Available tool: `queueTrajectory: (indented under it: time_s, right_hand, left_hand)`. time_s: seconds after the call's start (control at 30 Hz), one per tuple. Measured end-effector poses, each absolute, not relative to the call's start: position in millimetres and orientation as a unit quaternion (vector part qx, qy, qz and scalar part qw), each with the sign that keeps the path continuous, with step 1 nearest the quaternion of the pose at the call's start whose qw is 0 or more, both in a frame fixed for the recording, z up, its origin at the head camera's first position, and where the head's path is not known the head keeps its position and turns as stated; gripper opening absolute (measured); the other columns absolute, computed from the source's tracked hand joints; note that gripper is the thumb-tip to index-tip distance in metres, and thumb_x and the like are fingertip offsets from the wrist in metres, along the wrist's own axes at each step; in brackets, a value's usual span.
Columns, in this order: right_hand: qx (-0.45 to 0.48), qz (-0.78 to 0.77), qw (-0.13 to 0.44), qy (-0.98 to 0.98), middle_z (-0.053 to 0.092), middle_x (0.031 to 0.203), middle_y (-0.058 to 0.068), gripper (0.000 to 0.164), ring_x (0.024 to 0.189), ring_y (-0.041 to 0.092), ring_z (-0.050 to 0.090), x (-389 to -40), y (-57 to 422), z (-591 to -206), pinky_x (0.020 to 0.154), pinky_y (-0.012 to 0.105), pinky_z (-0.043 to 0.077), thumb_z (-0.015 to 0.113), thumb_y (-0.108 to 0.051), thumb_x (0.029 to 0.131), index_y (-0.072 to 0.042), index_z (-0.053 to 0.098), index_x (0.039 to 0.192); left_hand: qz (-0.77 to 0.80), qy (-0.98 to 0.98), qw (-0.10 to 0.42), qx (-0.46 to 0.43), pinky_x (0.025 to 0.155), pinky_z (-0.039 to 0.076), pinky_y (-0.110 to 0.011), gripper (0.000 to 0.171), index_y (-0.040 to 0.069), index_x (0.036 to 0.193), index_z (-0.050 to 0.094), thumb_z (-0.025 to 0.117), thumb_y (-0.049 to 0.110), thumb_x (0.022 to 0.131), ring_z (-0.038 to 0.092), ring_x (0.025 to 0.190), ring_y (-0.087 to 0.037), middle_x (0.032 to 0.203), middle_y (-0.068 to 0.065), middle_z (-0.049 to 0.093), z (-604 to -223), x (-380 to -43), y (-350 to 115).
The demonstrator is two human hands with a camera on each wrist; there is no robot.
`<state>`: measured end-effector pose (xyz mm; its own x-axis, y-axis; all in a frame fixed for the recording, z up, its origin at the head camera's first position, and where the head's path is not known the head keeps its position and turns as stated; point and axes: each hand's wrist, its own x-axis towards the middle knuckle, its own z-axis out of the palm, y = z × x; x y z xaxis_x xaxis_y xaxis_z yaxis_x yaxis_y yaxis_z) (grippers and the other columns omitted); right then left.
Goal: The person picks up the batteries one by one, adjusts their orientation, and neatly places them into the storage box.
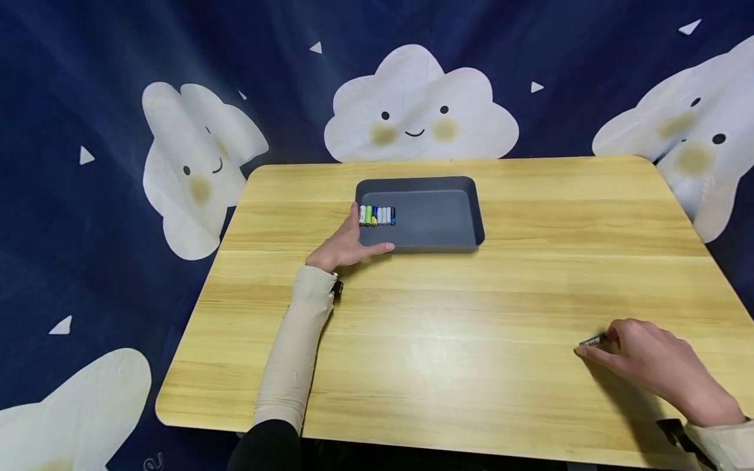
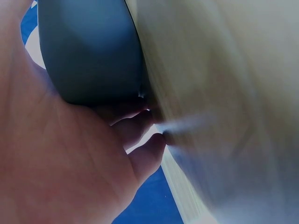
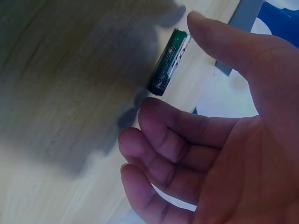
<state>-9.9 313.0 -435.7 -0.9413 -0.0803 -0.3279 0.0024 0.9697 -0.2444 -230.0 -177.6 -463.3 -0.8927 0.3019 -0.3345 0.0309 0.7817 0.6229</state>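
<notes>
A grey rectangular tray (image 1: 438,226) sits at the back of the table. A row of several small batteries (image 1: 377,216), in white, green, blue and pale colours, lies along its left part. My left hand (image 1: 344,245) rests against the tray's front left corner, its thumb stretched along the front wall and its fingers against the left side. At the front right, my right hand (image 1: 654,360) is around a dark green battery (image 3: 169,61). In the right wrist view the battery lies between the thumb tip and the bent fingers, with small gaps visible at its ends.
The pale wooden table (image 1: 448,366) has rounded corners. Behind it hangs a dark blue curtain (image 1: 283,39) with printed white clouds. A wide stretch of tabletop lies between the right hand and the tray.
</notes>
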Motion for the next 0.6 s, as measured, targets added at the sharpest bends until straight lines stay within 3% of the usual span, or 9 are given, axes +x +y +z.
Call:
queueTrajectory:
  time_s: [0.27,0.47,0.6]
  right_hand:
    - [-0.036,-0.099,0.144,0.984,0.038,0.06,-0.003,0.05,0.054,0.013,0.037,-13,308,-439,0.049,0.032,0.029,0.071,-0.046,0.094,-0.018,0.045,0.062]
    - [-0.042,-0.088,0.135,0.986,0.05,0.063,-0.001,0.043,0.056,0.014,0.045,-23,305,-430,0.047,0.034,0.036,0.071,-0.049,0.094,-0.016,0.057,0.069]
    - [-0.053,-0.089,0.122,0.987,0.061,0.071,0.0,0.041,0.058,0.013,0.05,-33,302,-422,0.047,0.036,0.039,0.072,-0.052,0.093,-0.013,0.069,0.082]
  left_hand:
    - [0.317,0.919,0.216,0.086,0.132,0.017,-0.049,0.143,0.026,0.161,-0.029,0.066,0.088,0.073,0.001,0.164,-0.023,0.175,0.001,-0.015,-463,-228,-178]
    - [0.314,0.921,0.214,0.089,0.132,0.017,-0.048,0.142,0.026,0.161,-0.028,0.066,0.088,0.074,0.001,0.164,-0.022,0.175,0.001,-0.016,-463,-229,-177]
    - [0.31,0.921,0.217,0.088,0.132,0.016,-0.047,0.142,0.024,0.162,-0.027,0.065,0.088,0.074,0.001,0.164,-0.022,0.175,0.001,-0.017,-463,-229,-178]
